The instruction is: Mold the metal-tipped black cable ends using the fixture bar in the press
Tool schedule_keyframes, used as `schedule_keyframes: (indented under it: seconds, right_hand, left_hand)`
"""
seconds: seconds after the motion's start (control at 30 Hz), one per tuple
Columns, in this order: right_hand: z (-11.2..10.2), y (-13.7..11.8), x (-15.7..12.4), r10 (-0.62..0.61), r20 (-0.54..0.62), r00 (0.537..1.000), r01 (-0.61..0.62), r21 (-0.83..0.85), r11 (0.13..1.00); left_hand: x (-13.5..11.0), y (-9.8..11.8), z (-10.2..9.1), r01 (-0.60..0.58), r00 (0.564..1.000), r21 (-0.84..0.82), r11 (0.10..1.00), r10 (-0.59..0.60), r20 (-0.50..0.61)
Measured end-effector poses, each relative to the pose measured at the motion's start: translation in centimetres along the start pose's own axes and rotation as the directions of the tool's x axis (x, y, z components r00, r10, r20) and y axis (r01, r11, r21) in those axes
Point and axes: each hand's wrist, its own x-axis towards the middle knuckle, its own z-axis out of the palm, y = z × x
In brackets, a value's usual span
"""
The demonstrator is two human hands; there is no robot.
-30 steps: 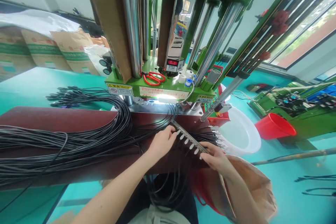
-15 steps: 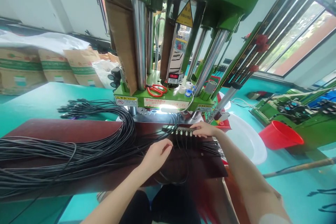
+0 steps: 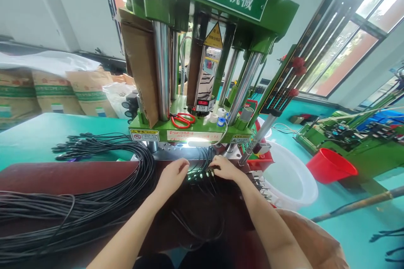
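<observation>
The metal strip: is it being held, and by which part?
The right hand touches the metal strip at its right end; the left hand is by its left end. Whether either grips it cannot be told.

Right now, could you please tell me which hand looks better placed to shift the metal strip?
Probably the right hand: it appears to touch the right end of the metal strip, while the left hand is by the other end, its contact unclear.

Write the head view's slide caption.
Left hand and right hand flank a slim metal strip at a green metal press, long black cables at left.
</observation>
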Motion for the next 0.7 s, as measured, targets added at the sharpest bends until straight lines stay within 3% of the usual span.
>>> schedule_keyframes:
  seconds: [0.13, 0.33, 0.7]
  right_hand:
    - [0.8, -0.4, 0.2, 0.057, -0.116, 0.992, -0.054, 0.031, 0.998]
    - [1.9, -0.5, 0.1, 0.167, -0.293, 0.942, -0.155, 0.063, 0.986]
    - [2.0, -0.8, -0.3, 0.181, -0.331, 0.926, -0.159, 0.092, 0.983]
  left_hand:
    - [2.1, -1.7, 0.7, 0.059, 0.998, 0.109, 0.992, -0.06, 0.013]
    - [1.7, -2.9, 1.5, 0.068, 0.993, 0.122, 0.99, -0.08, 0.092]
    - [1.4, -3.0, 1.5, 0.065, 0.993, 0.089, 0.994, -0.073, 0.092]
